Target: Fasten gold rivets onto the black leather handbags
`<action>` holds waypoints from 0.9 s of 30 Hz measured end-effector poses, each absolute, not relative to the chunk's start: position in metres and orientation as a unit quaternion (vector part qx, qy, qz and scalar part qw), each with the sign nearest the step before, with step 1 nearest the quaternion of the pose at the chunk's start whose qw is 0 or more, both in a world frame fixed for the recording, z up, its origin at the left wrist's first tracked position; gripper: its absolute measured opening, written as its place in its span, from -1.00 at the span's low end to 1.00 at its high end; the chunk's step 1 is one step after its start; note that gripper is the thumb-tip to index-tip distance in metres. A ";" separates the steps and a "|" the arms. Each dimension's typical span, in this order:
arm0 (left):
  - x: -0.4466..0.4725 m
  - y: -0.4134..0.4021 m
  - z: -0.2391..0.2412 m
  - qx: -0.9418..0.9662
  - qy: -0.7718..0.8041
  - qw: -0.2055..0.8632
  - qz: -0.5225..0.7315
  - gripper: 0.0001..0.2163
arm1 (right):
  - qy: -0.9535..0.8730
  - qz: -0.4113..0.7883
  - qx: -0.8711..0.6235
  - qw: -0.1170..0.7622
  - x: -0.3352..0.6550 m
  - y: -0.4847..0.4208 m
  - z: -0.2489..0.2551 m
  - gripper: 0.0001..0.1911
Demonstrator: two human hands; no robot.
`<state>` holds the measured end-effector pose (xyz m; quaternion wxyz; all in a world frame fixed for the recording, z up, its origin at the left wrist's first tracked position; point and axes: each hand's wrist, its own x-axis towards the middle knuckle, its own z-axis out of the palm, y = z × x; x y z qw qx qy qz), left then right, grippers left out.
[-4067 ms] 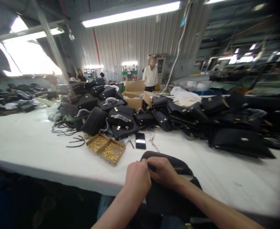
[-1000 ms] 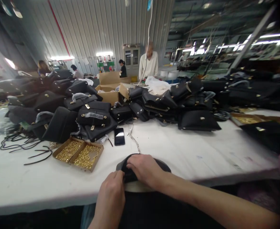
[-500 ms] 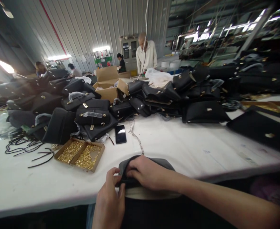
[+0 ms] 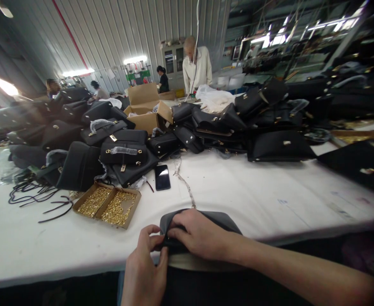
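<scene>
A black handbag lies at the table's front edge, its pale inner side or lining showing toward me. My right hand reaches over it, thumb and fingers pinching the bag's edge near its left end. At that same left corner my left hand grips the bag between thumb and fingers. Both sets of fingertips are close together there; any small part between them is too hidden to make out. Left of the bag stands a divided cardboard box filled with small gold-coloured metal fittings.
Black handbags are heaped along the back of the white-covered table. A phone and thin black straps lie nearer. An open carton sits among the bags. A person in a pale shirt stands beyond.
The view has shifted slightly. Both hands stay at the bag's left corner, with only small finger movement; my right fingertips are a little closer to the edge.
</scene>
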<state>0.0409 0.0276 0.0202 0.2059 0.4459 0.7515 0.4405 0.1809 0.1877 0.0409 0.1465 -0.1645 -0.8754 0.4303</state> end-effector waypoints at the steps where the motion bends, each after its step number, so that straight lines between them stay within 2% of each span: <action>1: 0.040 0.027 0.020 0.444 0.750 0.210 0.443 -0.70 | -0.882 0.417 -0.166 0.143 0.181 0.187 0.041 -0.86; 9: 0.029 0.028 0.015 0.456 0.739 0.240 0.434 -0.71 | -0.924 0.297 -0.174 0.164 0.178 0.175 0.028 -0.84; 12: 0.026 0.028 0.014 0.463 0.731 0.256 0.432 -0.70 | -0.931 0.289 -0.153 0.159 0.179 0.174 0.030 -0.87; 19: 0.026 0.026 0.017 0.436 0.722 0.288 0.453 -0.69 | -0.847 0.487 -0.166 0.134 0.178 0.180 0.046 -0.87; 24: 0.027 0.029 0.017 0.432 0.717 0.291 0.463 -0.71 | -0.789 0.542 -0.278 0.084 0.171 0.182 0.042 -0.88; 27: 0.027 0.028 0.016 0.425 0.711 0.299 0.474 -0.71 | -0.743 0.600 -0.293 0.047 0.169 0.186 0.036 -0.84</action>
